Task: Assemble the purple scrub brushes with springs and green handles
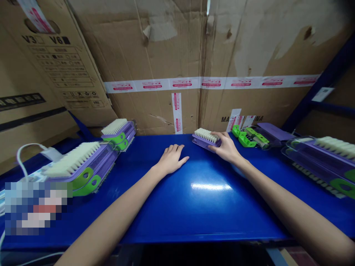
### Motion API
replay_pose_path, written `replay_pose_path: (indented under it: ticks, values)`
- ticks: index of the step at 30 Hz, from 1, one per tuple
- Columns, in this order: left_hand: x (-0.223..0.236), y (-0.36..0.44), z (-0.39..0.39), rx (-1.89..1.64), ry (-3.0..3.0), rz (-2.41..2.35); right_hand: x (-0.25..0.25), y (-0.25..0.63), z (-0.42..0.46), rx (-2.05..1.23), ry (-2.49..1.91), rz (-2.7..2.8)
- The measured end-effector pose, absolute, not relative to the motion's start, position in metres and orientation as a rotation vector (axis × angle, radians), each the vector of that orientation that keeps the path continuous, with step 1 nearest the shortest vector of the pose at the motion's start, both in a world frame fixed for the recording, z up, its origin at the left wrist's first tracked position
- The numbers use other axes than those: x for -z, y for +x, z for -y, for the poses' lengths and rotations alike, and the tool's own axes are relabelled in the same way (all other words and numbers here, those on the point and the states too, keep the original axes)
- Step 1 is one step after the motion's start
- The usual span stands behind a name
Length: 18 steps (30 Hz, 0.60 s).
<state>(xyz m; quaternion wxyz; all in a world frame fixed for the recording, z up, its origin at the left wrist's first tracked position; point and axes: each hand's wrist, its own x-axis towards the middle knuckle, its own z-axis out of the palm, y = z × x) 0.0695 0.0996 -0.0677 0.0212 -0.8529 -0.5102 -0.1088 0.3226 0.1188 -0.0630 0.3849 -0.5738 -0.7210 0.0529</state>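
Note:
My right hand (226,147) grips a purple scrub brush (205,139) with pale bristles facing up, near the back edge of the blue shelf (177,207). Its thumb is on the near side and the fingers reach over the top; part of the brush is hidden by them. Resting on the shelf to the left of that brush, my left hand (171,159) lies flat, fingers stretched, with nothing in it. Just right of my right hand are green clip-like parts (246,138) beside a purple piece (273,132).
Purple and green brushes (80,162) sit paired at the left, with another pair (118,133) behind them. More brushes (324,157) lie at the right. A white cable and plug (51,153) are at the far left. Taped cardboard (155,107) walls the back.

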Motion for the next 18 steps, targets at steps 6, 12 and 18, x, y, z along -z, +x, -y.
replay_pose_path:
  ticks: [6, 12, 18]
  values:
    - [0.067, 0.070, -0.099, 0.327, -2.635, 1.579, 0.057, 0.317, -0.111, 0.035, -1.732, 1.952]
    - [0.066, 0.071, -0.098, 0.314, -2.631, 1.593, 0.043, 0.303, -0.127, 0.155, -1.708, 2.029]
    - [0.068, 0.070, -0.100, 0.320, -2.635, 1.574, 0.031, 0.298, -0.147, -0.056, -1.868, 2.193]
